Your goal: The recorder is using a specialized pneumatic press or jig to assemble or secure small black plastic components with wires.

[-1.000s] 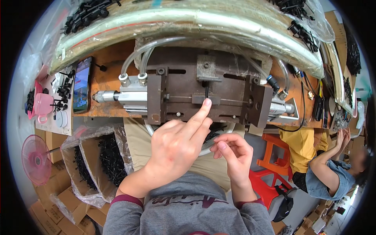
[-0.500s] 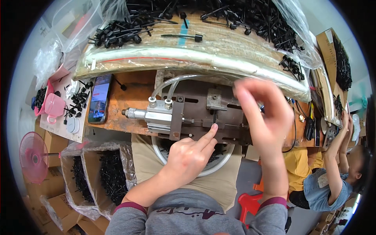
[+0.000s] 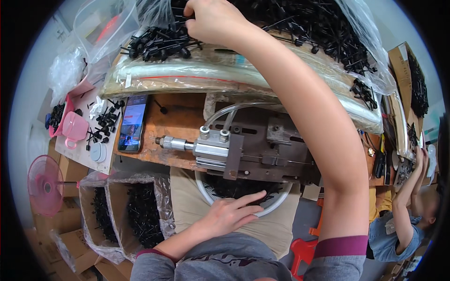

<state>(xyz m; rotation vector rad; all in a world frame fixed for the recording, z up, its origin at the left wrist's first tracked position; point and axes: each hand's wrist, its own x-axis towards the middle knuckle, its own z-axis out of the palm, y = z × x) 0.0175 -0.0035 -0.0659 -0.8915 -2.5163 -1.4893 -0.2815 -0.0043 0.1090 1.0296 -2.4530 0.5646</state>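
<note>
My right hand [image 3: 213, 19] reaches far across the bench to a heap of black plastic parts [image 3: 161, 43] with thin stems and thicker heads. Its fingers are curled in among the parts; anything between them is hidden. My left hand [image 3: 225, 215] hangs near my lap, fingers stretched out and apart over the rim of a white round tub [image 3: 269, 209] that holds black parts. Between the hands, on the bench, a metal fixture carries a silver pneumatic cylinder [image 3: 212, 153], clear hoses [image 3: 243, 107] and a small clamping block [image 3: 273, 160].
A phone [image 3: 132, 124] lies left of the fixture. Further left are a pink cup [image 3: 75, 127], a round white case [image 3: 98, 152] and a pink fan [image 3: 45, 185]. Boxes of black parts [image 3: 144, 213] stand below. At right, a co-worker [image 3: 398, 229] works near a red stool [image 3: 302, 253].
My right hand has swung from above the fixture to the far heap. The left has drawn back from the fixture to the tub, and the black part under its fingertip no longer shows there.
</note>
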